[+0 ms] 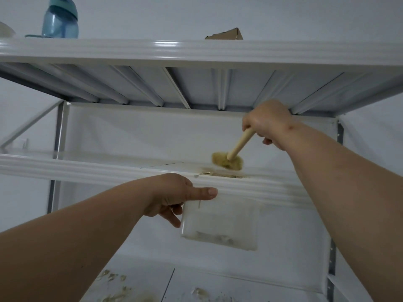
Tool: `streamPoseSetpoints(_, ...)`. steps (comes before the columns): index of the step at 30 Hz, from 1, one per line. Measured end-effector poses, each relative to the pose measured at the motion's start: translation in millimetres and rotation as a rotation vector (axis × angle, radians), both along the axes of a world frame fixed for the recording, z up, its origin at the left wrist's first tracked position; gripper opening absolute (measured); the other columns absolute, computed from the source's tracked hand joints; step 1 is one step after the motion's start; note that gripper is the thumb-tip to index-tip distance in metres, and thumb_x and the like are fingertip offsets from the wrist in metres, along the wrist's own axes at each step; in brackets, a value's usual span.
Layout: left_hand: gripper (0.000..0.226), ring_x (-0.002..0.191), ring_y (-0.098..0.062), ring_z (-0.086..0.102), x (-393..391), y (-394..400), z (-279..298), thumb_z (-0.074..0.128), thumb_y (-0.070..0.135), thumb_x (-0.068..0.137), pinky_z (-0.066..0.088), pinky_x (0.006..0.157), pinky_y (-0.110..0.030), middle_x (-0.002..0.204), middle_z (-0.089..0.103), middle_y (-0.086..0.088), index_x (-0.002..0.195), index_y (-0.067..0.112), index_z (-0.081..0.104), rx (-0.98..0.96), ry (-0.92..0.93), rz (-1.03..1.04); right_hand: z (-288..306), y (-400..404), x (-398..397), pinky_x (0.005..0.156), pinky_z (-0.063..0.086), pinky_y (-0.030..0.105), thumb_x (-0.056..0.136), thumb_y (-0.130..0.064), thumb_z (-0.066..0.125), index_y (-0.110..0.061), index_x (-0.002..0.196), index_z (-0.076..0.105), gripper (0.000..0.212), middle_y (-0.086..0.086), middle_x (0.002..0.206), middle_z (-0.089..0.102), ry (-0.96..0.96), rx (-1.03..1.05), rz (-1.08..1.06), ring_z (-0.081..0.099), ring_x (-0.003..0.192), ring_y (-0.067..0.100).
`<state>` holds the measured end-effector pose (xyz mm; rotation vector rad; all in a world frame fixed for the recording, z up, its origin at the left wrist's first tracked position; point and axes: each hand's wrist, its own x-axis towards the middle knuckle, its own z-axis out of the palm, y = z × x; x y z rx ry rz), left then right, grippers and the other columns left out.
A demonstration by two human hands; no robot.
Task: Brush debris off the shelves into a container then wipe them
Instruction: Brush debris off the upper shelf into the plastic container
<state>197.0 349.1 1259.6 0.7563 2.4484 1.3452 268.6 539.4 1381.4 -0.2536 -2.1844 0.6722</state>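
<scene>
Head view, only one. You're mid-sweep on the middle shelf (91,168), brushing step, wiping not started. Your right hand (267,123), at 2 o'clock from frame centre, is clenched round the top of the brush (231,159) handle. Brush long axis runs diagonal, handle end up toward 1 o'clock, bristle head down toward 7 o'clock, bristles blurred and on or just above the shelf surface. A small debris pile (220,173) sits at the shelf's front lip, just at 7 o'clock of the bristles.

Your left hand (174,197) grasps the clear container (220,223) by its left edge, thumb stretched along the rim and pointing to 3 o'clock, other fingers curled against the side. Container hangs just under the front edge of the shelf, right below the pile, mouth up against the lip, some crumbs already lying at its bottom.

Next move, my read: pull the bristles toward you over the lip so the pile drops in; keep the container rim tight to the edge or bits will miss. The lower shelf (239,277), at 6 o'clock, shows scattered debris too, so likely more brushing there before any wipe.

Top shelf (196,51) at 12 o'clock carries a blue bottle (60,18) at 10 o'clock and a cardboard piece (226,34); neither is in the way
</scene>
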Motion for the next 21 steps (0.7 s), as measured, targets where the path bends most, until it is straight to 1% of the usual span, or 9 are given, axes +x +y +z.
streamPoseSetpoints(1,0.090,0.077,-0.021,0.052,-1,-1,-1,0.080,0.065,0.038,0.060,0.071,-0.042,0.096,0.056,-0.011,0.103,0.005,0.066,0.002,0.004,0.004,-5,3,-8,0.057,0.046,0.032,0.080,-0.011,0.059,-0.006,0.067,0.056,0.014,0.011,0.073,0.057,0.011,0.037,-0.052,0.057,0.066,0.029)
streamPoseSetpoints(3,0.090,0.075,-0.020,0.051,-3,-5,-3,0.080,0.066,0.037,0.060,0.070,-0.040,0.095,0.055,-0.011,0.102,0.006,0.065,0.007,0.014,0.022,-20,14,-29,0.053,0.037,0.027,0.081,-0.013,0.054,-0.009,0.066,0.052,0.016,0.010,0.077,0.057,-0.042,0.129,-0.152,0.055,0.073,0.028)
streamPoseSetpoints(4,0.090,0.073,-0.020,0.050,-4,-7,-3,0.080,0.066,0.037,0.060,0.069,-0.039,0.095,0.054,-0.010,0.102,0.006,0.065,0.011,0.015,0.034,-29,19,-40,0.050,0.032,0.027,0.083,-0.015,0.052,-0.009,0.066,0.051,0.018,0.009,0.078,0.057,-0.088,0.159,-0.185,0.054,0.072,0.027)
streamPoseSetpoints(6,0.094,0.072,-0.020,0.050,-6,-10,-4,0.080,0.066,0.035,0.060,0.067,-0.037,0.095,0.055,-0.009,0.106,0.006,0.065,0.011,0.023,0.051,-44,27,-59,0.050,0.030,0.028,0.088,-0.019,0.051,-0.009,0.067,0.051,0.024,0.007,0.076,0.056,-0.161,0.153,-0.206,0.051,0.067,0.024)
streamPoseSetpoints(11,0.093,0.070,-0.016,0.052,-14,-14,-5,0.079,0.066,0.042,0.058,0.064,-0.030,0.089,0.057,-0.004,0.114,0.010,0.062,-0.021,0.069,0.078,-56,16,-96,0.070,0.038,0.029,0.095,-0.034,0.051,-0.007,0.087,0.056,0.029,0.007,0.088,0.054,-0.285,0.147,-0.170,0.052,0.084,0.026)
streamPoseSetpoints(14,0.094,0.070,-0.016,0.053,-15,-14,-5,0.078,0.067,0.039,0.059,0.064,-0.030,0.088,0.057,-0.003,0.112,0.010,0.063,-0.012,0.069,0.083,-48,-2,-107,0.067,0.043,0.031,0.094,-0.032,0.054,-0.004,0.090,0.061,0.029,0.010,0.082,0.056,-0.335,0.128,-0.064,0.053,0.075,0.027)
streamPoseSetpoints(17,0.101,0.072,-0.016,0.055,-16,-14,-5,0.077,0.067,0.037,0.059,0.064,-0.031,0.087,0.055,-0.002,0.117,0.008,0.061,0.008,0.062,0.088,-33,-16,-98,0.061,0.046,0.033,0.090,-0.018,0.058,-0.004,0.087,0.059,0.014,0.013,0.081,0.054,-0.356,0.082,0.015,0.051,0.070,0.027)
streamPoseSetpoints(19,0.102,0.073,-0.017,0.054,-16,-13,-4,0.078,0.066,0.038,0.059,0.065,-0.032,0.085,0.054,-0.001,0.118,0.006,0.060,0.009,0.063,0.086,-22,-24,-82,0.056,0.044,0.030,0.089,-0.013,0.058,-0.005,0.089,0.059,0.008,0.012,0.077,0.050,-0.368,0.069,0.045,0.046,0.065,0.023)
streamPoseSetpoints(21,0.102,0.072,-0.017,0.053,-15,-12,-4,0.077,0.066,0.039,0.059,0.064,-0.032,0.086,0.053,-0.002,0.119,0.006,0.059,0.002,0.059,0.086,-10,-29,-59,0.052,0.041,0.027,0.087,-0.012,0.059,-0.006,0.087,0.061,0.007,0.009,0.065,0.045,-0.368,0.052,0.078,0.038,0.054,0.018)
